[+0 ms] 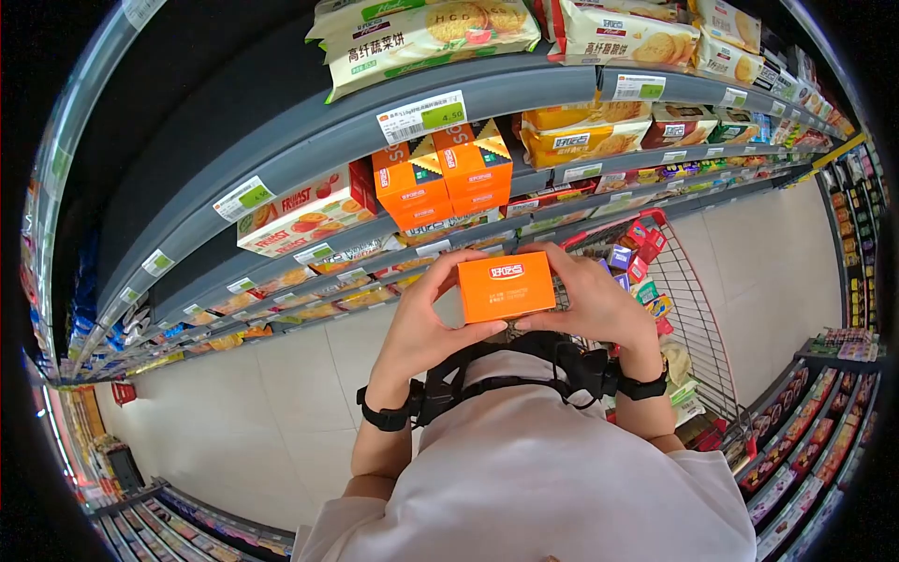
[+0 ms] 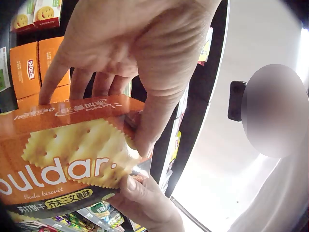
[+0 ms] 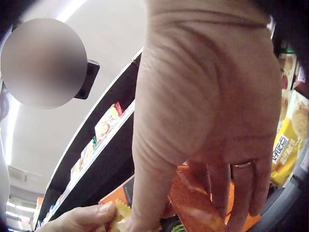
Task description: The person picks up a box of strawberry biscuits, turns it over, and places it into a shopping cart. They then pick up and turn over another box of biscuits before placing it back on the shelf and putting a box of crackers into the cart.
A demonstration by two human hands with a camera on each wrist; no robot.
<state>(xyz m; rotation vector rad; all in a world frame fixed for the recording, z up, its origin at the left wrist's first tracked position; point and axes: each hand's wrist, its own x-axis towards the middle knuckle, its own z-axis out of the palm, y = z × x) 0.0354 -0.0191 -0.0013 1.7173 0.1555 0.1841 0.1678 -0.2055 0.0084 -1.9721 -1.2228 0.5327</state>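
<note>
Both hands hold an orange box of soda biscuits (image 1: 507, 288) in front of the body, in the head view. My left hand (image 1: 426, 323) grips its left end, thumb along the near edge. At the right end my right hand (image 1: 599, 304) holds it the same way, the two thumbtips close together. A large printed cracker and dark lower band show on the box's broad face (image 2: 72, 154) in the left wrist view. Similar orange boxes (image 1: 440, 183) stand on the shelf just beyond, beside a white-and-red Fruast box (image 1: 304, 211).
A wire shopping cart (image 1: 698, 323) with several packages stands by my right side. Ahead curves a grey shelf edge (image 1: 524, 89) with price tags and biscuit packs (image 1: 431, 37). Low display racks (image 1: 805, 440) are behind on the right. Pale floor tiles (image 1: 281, 384) show at left.
</note>
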